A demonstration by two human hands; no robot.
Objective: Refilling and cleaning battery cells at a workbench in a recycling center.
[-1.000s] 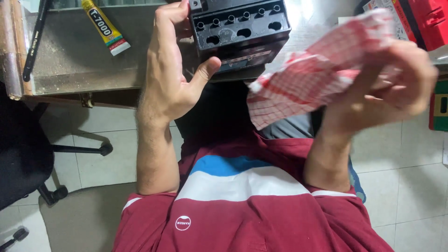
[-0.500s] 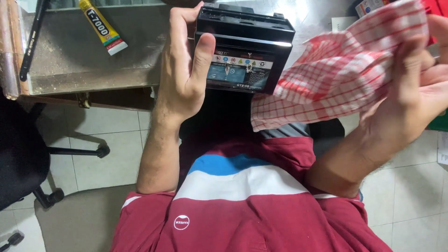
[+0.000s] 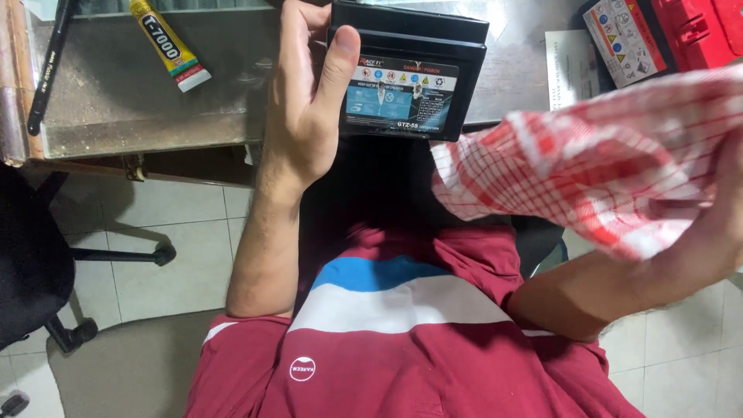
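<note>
My left hand [image 3: 308,101] grips a small black battery [image 3: 414,77] by its left side, thumb across the front beside its blue label. The battery is held at the near edge of a glass-topped desk [image 3: 116,101], label face turned toward me. My right hand [image 3: 716,217], at the right edge of view, clutches a red-and-white checked cloth [image 3: 604,166]. The cloth spreads out to the left, its lower corner reaching just under the battery's right corner. Most of my right hand is covered by the cloth.
A yellow glue tube [image 3: 164,42] and a black pen [image 3: 48,66] lie on the desk at the left. A red box [image 3: 696,27] and a white paper with warning symbols [image 3: 619,39] sit at the top right. A black office chair [image 3: 39,255] stands on the tiled floor at the left.
My left hand turned the battery from its terminal top to its labelled face and brought it lower. My right hand moved right with the cloth, which has opened out wider.
</note>
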